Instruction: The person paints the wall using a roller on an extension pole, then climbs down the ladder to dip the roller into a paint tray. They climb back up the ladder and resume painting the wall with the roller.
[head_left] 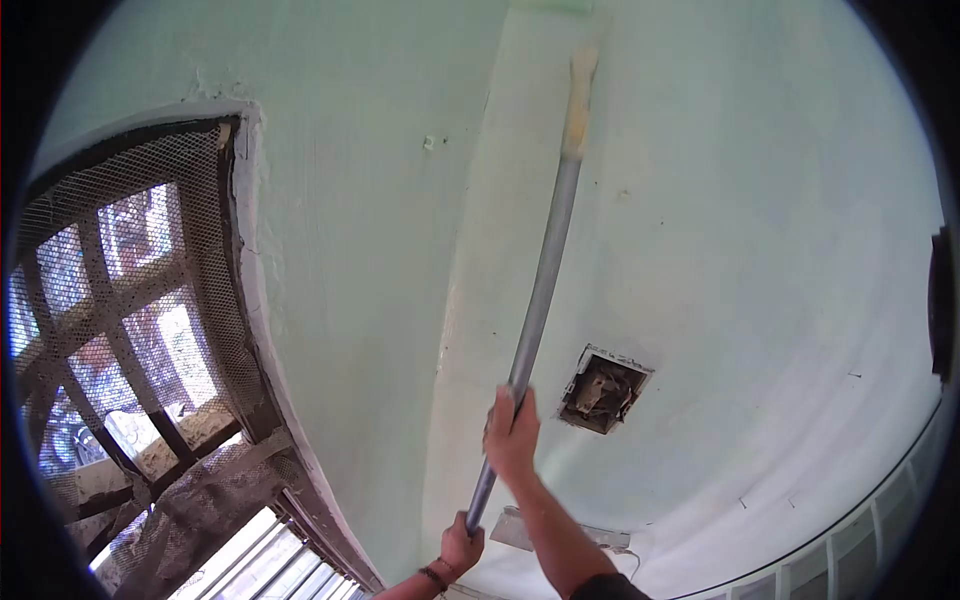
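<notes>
A paint roller on a long grey pole (548, 265) runs up along the pale green wall (750, 200). The pole's upper end is a yellowish handle (578, 110), and a light green roller head (552, 4) is partly cut off at the top edge. My right hand (512, 430) is wrapped around the pole at about mid-view. Lower down, my left hand (461, 545), with a dark bracelet at the wrist, closes around the pole's bottom end. Both arms reach upward from the lower edge.
A meshed window opening with bars (105, 290) takes up the left side. Right of the pole, a square recess (604, 391) in the wall holds wiring or debris. A pale fixture (560, 530) is partly behind my right forearm. Nails (742, 503) stick out at lower right, above a railing (830, 555).
</notes>
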